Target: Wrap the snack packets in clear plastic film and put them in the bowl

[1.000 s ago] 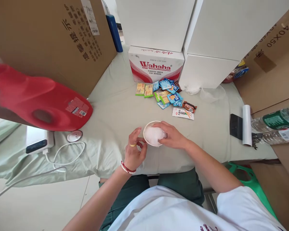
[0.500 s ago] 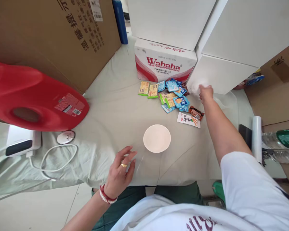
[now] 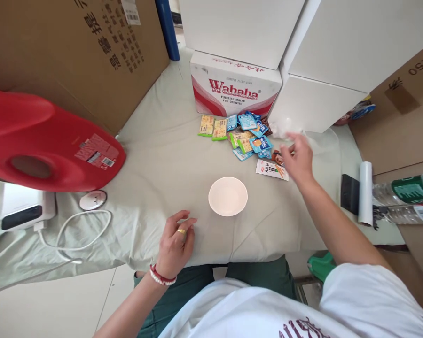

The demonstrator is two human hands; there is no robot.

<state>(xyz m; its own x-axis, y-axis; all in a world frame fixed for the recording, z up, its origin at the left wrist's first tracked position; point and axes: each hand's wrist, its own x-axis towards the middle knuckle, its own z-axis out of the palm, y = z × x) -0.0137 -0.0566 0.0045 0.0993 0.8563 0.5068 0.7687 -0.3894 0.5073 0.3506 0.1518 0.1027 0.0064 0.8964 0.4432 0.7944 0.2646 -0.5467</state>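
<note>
A white bowl [image 3: 228, 196] stands on the cloth-covered table in front of me. My left hand [image 3: 178, 241] is to its lower left, near the table's front edge, fingers loosely spread and holding nothing. Over the right side of the snack pile hovers my right hand [image 3: 298, 157], slightly blurred, with thumb and fingers apart. Below it lie a brown packet [image 3: 278, 157], partly covered by the hand, and a white snack packet [image 3: 272, 169]. Blue sachets [image 3: 260, 143] and yellow-green cracker packets [image 3: 219, 129] make up the pile. Behind the hand is a crumpled clear plastic bag [image 3: 285, 126].
A red jug [image 3: 66, 141], a white power bank [image 3: 28, 206] with its cable and a round disc [image 3: 93, 200] are at left. A Wahaba-style printed water carton [image 3: 234, 89] backs the snacks. Right of my arm are a white roll [image 3: 365, 193] and plastic bottles [image 3: 412, 191].
My right hand has let go of the clear plastic bag and come down toward me, over the brown packet. My left hand stays beside the bowl. The view has shifted slightly.
</note>
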